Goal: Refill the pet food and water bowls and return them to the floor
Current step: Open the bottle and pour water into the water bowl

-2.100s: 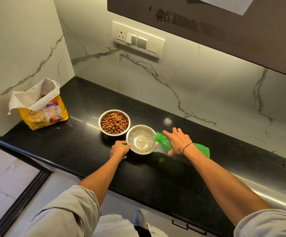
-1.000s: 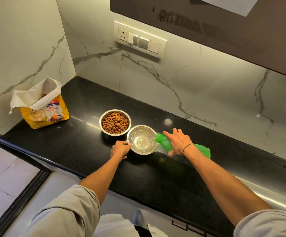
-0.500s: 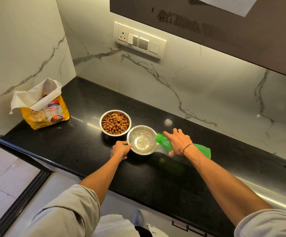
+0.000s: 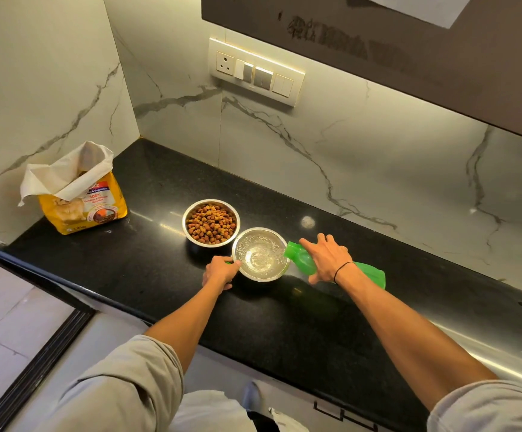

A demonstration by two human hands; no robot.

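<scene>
Two steel bowls stand side by side on the black counter (image 4: 284, 322). The food bowl (image 4: 211, 223) is full of brown kibble. The water bowl (image 4: 261, 254) holds rippling water. My right hand (image 4: 325, 257) grips a green bottle (image 4: 368, 273) tipped on its side, its open mouth at the water bowl's right rim. My left hand (image 4: 220, 271) rests closed against that bowl's left rim, with a small green cap (image 4: 228, 262) peeking out between its fingers.
An open yellow pet food bag (image 4: 81, 201) stands at the counter's left end against the marble wall. A switch panel (image 4: 255, 71) is on the back wall under a dark cabinet. The tiled floor (image 4: 0, 332) lies lower left, past the counter edge.
Both hands, the bottle and the bowls stay where they were; only the water surface in the bowl keeps rippling.
</scene>
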